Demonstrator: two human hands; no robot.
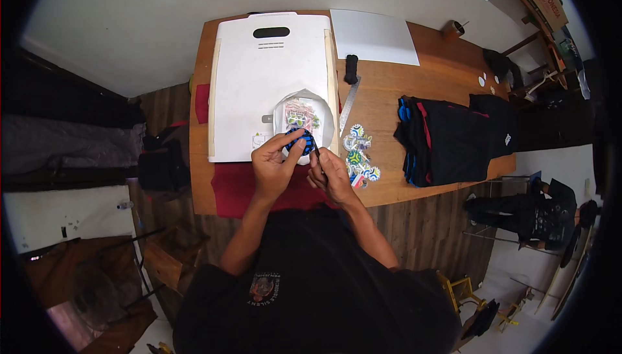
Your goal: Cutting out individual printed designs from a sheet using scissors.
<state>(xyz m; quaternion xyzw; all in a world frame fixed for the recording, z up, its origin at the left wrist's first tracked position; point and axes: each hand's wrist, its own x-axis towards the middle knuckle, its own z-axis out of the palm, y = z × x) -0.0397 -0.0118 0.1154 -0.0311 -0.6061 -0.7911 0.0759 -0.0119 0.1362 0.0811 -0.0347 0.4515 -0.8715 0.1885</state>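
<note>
"Over the near rim of the white round-mouthed container point(276, 119), what do the hands hold?"

"Blue-and-black patterned disc point(308, 145); left hand point(275, 161) pinches it, thumb across the face, fingers along the far edge; right hand point(332, 172) is closed on a slim dark implement point(316, 151); scissors possible, but too small to tell."

"Handling estimate?"

"Judged light and thin, likely flexible; whether paper, film or cloth, cannot tell; face may be slick; creasing seems likelier than breaking; best hold is the outer margin, lightly, between thumb and fingertips, with the right-hand edge left free."

"Where does the disc lie relative to the hands?"

"Between them; inside the left pinch, just left of and slightly farther out than the right fingers; implement stands close by its right edge, contact not clear; container, with printed pieces inside, is beneath, over a white panel point(243, 95); patterned round cut-outs point(356, 158) lie to the right of the right hand, near it, on the wooden table point(437, 75)."
</note>
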